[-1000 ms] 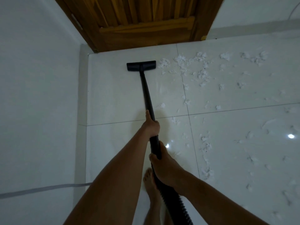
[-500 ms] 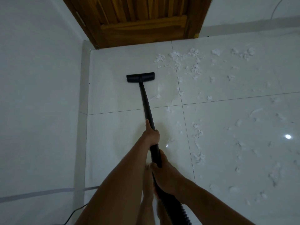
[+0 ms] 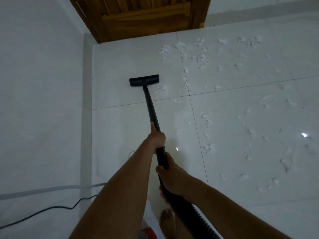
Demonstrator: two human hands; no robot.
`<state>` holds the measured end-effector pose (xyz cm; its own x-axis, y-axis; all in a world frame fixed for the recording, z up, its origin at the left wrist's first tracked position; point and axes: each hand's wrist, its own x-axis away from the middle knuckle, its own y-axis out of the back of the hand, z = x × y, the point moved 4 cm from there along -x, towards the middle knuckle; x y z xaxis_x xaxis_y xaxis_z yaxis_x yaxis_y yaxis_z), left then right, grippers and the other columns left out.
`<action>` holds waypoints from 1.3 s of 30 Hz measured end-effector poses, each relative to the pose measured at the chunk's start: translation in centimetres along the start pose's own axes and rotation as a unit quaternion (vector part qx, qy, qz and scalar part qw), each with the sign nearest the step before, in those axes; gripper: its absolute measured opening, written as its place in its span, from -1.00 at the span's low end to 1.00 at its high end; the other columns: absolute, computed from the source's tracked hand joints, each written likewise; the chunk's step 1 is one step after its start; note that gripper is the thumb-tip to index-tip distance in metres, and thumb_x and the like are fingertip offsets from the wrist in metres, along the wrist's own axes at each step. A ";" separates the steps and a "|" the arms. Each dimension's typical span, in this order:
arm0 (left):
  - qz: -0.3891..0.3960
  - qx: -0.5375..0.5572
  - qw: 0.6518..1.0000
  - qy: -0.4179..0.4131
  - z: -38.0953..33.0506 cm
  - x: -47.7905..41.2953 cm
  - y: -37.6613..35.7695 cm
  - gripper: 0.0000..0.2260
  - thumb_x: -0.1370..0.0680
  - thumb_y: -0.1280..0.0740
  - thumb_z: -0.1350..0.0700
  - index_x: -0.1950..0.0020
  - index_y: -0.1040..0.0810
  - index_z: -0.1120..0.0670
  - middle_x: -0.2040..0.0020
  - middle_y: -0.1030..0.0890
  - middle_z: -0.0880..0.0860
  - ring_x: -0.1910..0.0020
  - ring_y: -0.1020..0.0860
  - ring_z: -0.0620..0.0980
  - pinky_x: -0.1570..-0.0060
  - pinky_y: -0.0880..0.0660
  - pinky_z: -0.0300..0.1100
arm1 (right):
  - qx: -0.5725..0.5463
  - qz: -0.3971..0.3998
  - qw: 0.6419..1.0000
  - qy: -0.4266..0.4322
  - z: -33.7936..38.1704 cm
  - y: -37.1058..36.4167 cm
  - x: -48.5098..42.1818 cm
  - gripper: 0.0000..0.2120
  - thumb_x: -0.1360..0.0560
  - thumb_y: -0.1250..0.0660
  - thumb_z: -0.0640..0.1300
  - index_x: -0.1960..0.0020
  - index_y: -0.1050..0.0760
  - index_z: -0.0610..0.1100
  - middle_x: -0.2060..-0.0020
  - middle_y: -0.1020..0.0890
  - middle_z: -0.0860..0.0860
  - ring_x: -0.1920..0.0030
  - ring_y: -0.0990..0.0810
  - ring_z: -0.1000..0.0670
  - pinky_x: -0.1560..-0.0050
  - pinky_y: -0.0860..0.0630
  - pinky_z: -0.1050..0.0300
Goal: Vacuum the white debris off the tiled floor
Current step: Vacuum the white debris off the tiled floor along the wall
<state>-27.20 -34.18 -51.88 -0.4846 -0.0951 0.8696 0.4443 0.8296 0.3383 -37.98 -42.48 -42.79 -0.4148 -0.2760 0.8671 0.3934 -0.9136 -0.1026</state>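
White debris (image 3: 198,54) lies scattered over the tiled floor (image 3: 120,57) in the head view, thickest in a band of clumps near the wooden door (image 3: 143,19) at the top. More flakes trail down the right half of the floor, along the grout line and out towards a bright spot of reflected light (image 3: 303,135). A few bits lie just right of the vacuum head (image 3: 144,80).

That black, flat head sits on the tile left of the debris, well short of the door and apart from the thick band. The tile around it and to its left looks bare. A straight black wand (image 3: 151,109) runs from the head back towards the person.

The left hand (image 3: 158,138) grips the wand about midway, fingers wrapped round it and thumb laid along the top pointing towards the head. The right hand (image 3: 174,178) holds it lower down, fingers curled closed round the end where the wand meets the ribbed black hose (image 3: 195,219), which runs off the bottom edge. Both arms are stretched forward.

A bare foot (image 3: 167,221) stands on the tile under the hose. A pale wall (image 3: 39,83) fills the left side, and a thin black cable (image 3: 51,208) crosses low in front of it.
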 end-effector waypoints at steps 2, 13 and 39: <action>0.002 0.004 1.000 0.000 1.8 1.2 -0.9 -0.36 -0.69 -0.08 0.07 -0.58 0.32 -0.16 -0.43 -0.38 0.18 0.00 -0.47 0.10 0.00 -0.53 0.01 | 0.011 0.001 1.000 -0.007 -1.9 -1.1 1.0 -0.49 -0.71 -0.10 -0.06 -0.58 -0.02 0.23 0.27 -0.58 -0.14 0.45 -0.57 -0.01 0.45 -0.57 0.13; 0.012 0.013 1.000 0.009 11.6 7.9 -5.8 -0.35 -0.69 -0.08 0.08 -0.58 0.32 -0.16 -0.44 -0.37 0.18 -0.03 -0.47 0.11 -0.15 -0.52 0.08 | 0.134 -0.027 0.991 0.009 -11.3 -6.6 6.5 -0.40 -0.72 -0.08 0.00 -0.66 0.13 0.10 0.08 -0.59 -0.04 0.29 -0.53 0.06 0.10 -0.58 0.01; 0.025 0.001 0.999 0.020 25.0 22.5 -22.3 -0.34 -0.69 -0.09 0.06 -0.58 0.35 -0.12 -0.47 -0.34 0.21 -0.22 -0.50 0.20 -0.30 -0.45 0.09 | 0.087 -0.018 0.995 0.034 -32.9 -9.2 20.5 -0.51 -0.71 -0.10 -0.03 -0.61 -0.06 0.08 0.15 -0.59 -0.01 0.37 -0.53 0.08 0.33 -0.54 0.22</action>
<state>-66.87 -41.09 -48.82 -0.4306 -0.0756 0.8994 0.4661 0.8346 0.2934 -77.11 -49.59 -40.11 -0.4835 -0.2699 0.8327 0.5117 -0.8590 0.0187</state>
